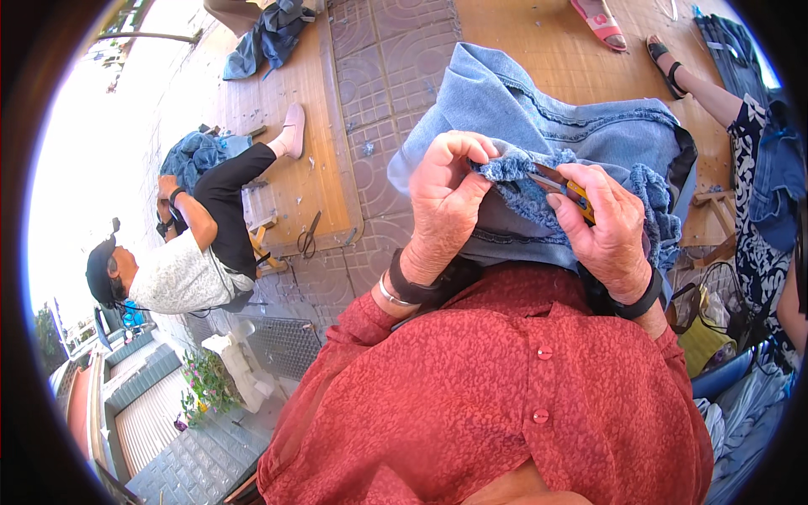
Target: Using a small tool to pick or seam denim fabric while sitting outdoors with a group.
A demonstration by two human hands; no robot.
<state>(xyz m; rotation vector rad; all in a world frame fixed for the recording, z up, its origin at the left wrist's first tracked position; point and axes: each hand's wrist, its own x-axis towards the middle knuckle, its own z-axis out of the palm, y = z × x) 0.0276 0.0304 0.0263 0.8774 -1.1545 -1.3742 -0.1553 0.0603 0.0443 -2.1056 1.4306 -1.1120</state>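
Just in front of the red patterned shirt (471, 387), pinching the frayed denim fringe (507, 167) tightly between thumb and index finger of the left hand (444, 200); gripping yellow-handled thread snips (579, 200) in the right hand (608, 225), setting the blades (547, 178) at the fringe; draping the light-blue denim garment (589, 126) in folds beneath and beyond both hands.

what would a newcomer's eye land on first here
Probably the red patterned shirt, filling the lower middle. Just above it, the left hand pinches frayed light-blue denim and the right hand holds a small yellow-handled tool. At left, a seated person in a black cap appears sideways.
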